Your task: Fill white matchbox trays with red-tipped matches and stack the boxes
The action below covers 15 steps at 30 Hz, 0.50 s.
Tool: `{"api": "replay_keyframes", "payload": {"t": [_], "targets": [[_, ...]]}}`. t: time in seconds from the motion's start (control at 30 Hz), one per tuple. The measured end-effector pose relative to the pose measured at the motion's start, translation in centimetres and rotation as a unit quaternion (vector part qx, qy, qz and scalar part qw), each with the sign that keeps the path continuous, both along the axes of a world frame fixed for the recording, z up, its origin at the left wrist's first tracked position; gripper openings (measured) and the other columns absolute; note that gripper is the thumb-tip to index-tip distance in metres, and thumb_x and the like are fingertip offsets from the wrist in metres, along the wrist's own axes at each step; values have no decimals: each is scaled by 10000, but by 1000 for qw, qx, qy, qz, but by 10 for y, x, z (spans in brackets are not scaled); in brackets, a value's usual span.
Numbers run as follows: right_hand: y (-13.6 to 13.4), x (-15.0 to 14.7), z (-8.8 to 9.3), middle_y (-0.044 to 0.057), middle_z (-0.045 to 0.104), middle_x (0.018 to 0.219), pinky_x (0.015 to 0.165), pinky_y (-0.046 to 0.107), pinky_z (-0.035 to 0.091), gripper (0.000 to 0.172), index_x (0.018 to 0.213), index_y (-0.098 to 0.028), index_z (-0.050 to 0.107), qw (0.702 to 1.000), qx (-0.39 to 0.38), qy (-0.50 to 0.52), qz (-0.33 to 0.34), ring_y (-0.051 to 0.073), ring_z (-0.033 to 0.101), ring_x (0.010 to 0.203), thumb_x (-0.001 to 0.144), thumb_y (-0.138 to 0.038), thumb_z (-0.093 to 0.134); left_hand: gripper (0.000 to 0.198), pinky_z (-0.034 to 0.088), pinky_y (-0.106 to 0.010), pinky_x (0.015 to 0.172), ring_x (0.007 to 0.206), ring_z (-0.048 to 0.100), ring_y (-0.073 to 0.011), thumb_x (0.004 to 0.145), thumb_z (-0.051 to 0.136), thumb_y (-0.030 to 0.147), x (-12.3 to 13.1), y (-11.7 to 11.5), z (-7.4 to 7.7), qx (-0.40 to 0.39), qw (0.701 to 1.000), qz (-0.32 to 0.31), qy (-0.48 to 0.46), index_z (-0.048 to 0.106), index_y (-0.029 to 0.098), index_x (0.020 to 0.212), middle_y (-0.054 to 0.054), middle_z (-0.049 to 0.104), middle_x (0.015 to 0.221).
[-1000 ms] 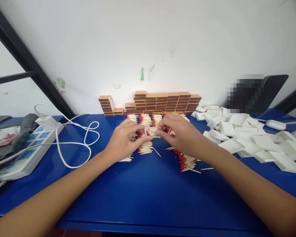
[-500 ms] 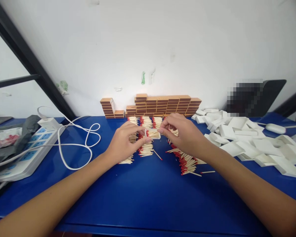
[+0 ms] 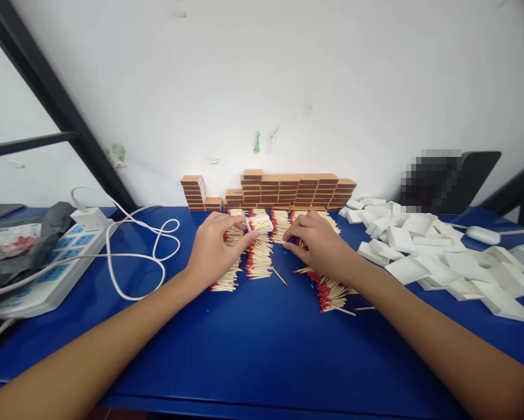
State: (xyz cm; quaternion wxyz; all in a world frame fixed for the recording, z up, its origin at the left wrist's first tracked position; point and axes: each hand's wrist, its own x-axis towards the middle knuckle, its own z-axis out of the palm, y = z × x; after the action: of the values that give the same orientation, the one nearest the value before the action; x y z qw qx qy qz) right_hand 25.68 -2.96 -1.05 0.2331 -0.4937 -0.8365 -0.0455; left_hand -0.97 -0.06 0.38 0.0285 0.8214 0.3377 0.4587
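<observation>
At 9 o'clock on the blue table [image 3: 253, 338] lie a grey cloth [image 3: 34, 233] and a white power strip [image 3: 47, 268] with blue socket faces; a white cable [image 3: 134, 256] loops off it toward 10 o'clock. Centre field, toward 12 o'clock: rows of red-tipped matches [image 3: 259, 259] lie on the table in front of a wall of stacked brown matchboxes [image 3: 283, 191] set against the white wall. Left hand [image 3: 213, 251] rests over the left rows, thumb and forefinger closed in a pinch on a small white tray of matches [image 3: 258, 224], which is held just above the rows, between the two hands and nearer the left one. Right hand [image 3: 318, 245] sits at 1 o'clock from the tray, apart from it, fingers curled down onto the matches beneath; whether it grips any cannot be told. Loose matches [image 3: 331, 291] fan out at 5 o'clock from that hand, along the forearm. At 3 o'clock a heap of empty white trays [image 3: 436, 251] spreads over the table; a white mouse [image 3: 483, 234] lies at its far edge, and a dark chair back [image 3: 471, 181] stands behind, partly blurred out.
</observation>
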Motion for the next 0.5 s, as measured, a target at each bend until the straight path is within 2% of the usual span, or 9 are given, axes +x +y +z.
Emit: {"api": "replay_keyframes", "payload": {"t": [0.5], "targets": [[-1,-1,4,85,649,902,841,411,429,84,888,-210,709,1000,-12,11,12,268,525,925,965,-222,675,283,567,-406,838,903,697,-224,919,809,461,0,0,-1,5,1000,-9,7,765,230,1077,-24,794,923]]}}
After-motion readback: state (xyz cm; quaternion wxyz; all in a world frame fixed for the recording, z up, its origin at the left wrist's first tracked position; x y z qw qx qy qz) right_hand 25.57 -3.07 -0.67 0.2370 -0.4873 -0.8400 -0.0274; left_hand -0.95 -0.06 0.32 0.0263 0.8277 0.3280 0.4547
